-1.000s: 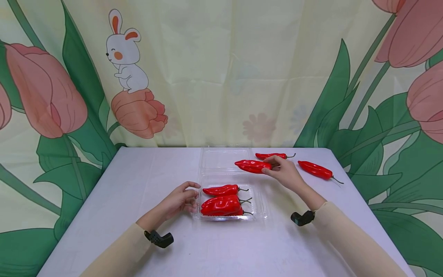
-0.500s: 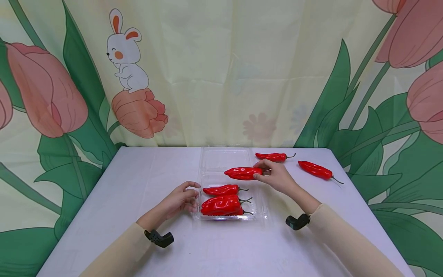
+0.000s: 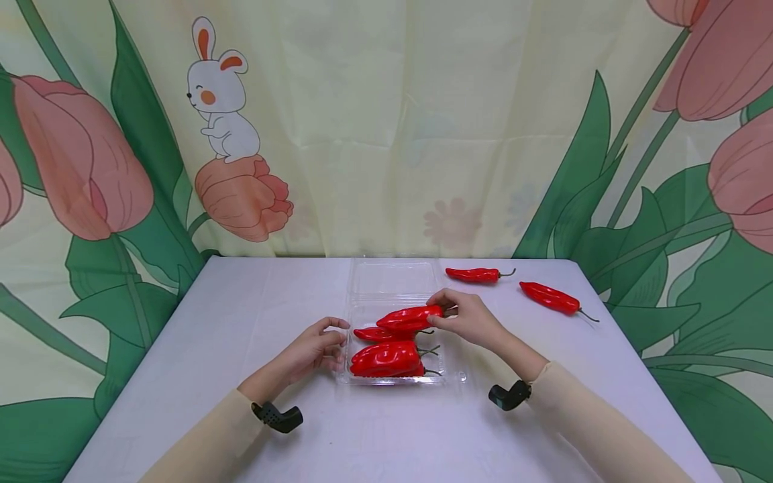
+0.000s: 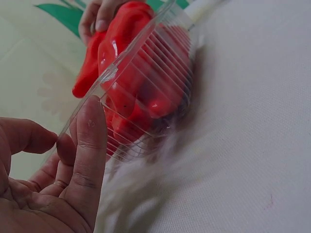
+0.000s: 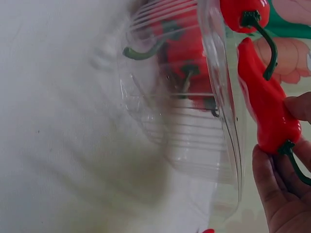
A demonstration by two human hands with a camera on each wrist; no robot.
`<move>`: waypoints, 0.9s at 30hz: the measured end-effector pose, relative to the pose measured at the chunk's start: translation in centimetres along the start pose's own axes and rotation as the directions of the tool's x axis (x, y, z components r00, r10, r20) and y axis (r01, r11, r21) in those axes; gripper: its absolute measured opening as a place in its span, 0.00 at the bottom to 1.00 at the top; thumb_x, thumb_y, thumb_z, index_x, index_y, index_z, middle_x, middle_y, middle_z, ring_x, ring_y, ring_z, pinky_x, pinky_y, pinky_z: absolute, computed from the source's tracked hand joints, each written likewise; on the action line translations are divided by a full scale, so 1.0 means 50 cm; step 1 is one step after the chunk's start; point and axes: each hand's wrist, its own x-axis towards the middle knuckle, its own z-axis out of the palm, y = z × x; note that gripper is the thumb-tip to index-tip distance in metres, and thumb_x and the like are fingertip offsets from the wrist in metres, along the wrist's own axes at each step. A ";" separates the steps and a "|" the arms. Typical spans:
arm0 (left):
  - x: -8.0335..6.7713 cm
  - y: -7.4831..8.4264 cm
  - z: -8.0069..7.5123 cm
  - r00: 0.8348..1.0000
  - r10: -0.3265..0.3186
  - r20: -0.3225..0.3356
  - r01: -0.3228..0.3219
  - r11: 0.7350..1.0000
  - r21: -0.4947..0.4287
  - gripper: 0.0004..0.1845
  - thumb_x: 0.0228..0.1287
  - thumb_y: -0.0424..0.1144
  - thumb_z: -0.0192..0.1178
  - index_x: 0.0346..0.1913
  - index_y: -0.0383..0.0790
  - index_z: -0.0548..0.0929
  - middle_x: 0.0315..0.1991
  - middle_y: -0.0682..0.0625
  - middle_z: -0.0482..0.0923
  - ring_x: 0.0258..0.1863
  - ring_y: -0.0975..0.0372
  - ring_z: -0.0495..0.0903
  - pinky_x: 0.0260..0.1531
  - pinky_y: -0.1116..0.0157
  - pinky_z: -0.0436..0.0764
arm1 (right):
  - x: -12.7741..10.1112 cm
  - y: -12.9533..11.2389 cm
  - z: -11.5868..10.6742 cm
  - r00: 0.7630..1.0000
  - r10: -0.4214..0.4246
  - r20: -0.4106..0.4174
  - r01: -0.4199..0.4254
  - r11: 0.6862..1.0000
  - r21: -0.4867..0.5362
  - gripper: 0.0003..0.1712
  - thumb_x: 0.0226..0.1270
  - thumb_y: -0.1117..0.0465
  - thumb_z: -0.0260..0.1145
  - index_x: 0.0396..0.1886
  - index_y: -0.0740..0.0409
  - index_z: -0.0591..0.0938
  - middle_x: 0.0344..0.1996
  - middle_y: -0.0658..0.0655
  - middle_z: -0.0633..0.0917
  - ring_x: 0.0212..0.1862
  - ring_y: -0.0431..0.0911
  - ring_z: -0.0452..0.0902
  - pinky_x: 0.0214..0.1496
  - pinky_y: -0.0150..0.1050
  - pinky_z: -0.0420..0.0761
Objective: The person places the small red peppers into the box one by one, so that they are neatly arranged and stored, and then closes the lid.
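Note:
My right hand (image 3: 465, 318) pinches a red chili pepper (image 3: 407, 318) near its stem end, over the back part of a clear plastic container (image 3: 443, 365). In the right wrist view this pepper (image 5: 265, 104) is above the container's rim, its green stem beside my fingers. Several red peppers (image 3: 386, 359) lie inside the container, stems pointing right. At the container's left side is my left hand (image 3: 311, 349), fingers bent. The left wrist view has the thumb and a fingertip of that hand (image 4: 63, 170) on either side of the rim (image 4: 109, 73).
The container's clear lid (image 3: 392, 278) lies folded open toward the back of the white table (image 3: 272, 288). Two more red peppers rest at the back right, one pepper (image 3: 474, 275) near the far edge and another pepper (image 3: 552, 297) further right. A printed curtain (image 3: 362, 134) hangs behind.
My right hand has brought its pepper left and toward me, from beside the lid to above the peppers in the container. The left hand has stayed at the container's left side.

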 end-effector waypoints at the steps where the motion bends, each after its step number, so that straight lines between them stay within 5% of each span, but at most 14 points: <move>1: 0.000 0.000 0.000 1.000 0.001 0.002 -0.001 1.000 0.000 0.23 0.67 0.40 0.55 0.62 0.42 0.64 0.35 0.43 0.76 0.24 0.59 0.78 0.31 0.63 0.85 | 0.000 -0.002 0.002 1.000 0.005 0.004 -0.005 1.000 0.000 0.18 0.57 0.54 0.71 0.48 0.49 0.80 0.39 0.49 0.84 0.42 0.44 0.81 0.46 0.38 0.84; 27: 0.002 -0.003 0.001 1.000 0.006 -0.003 -0.006 1.000 0.002 0.23 0.67 0.39 0.54 0.62 0.42 0.64 0.38 0.42 0.75 0.24 0.59 0.78 0.31 0.63 0.85 | -0.001 -0.021 0.042 0.994 -0.021 0.108 0.022 1.000 -0.007 0.15 0.57 0.55 0.71 0.44 0.45 0.80 0.38 0.46 0.83 0.42 0.42 0.79 0.45 0.36 0.83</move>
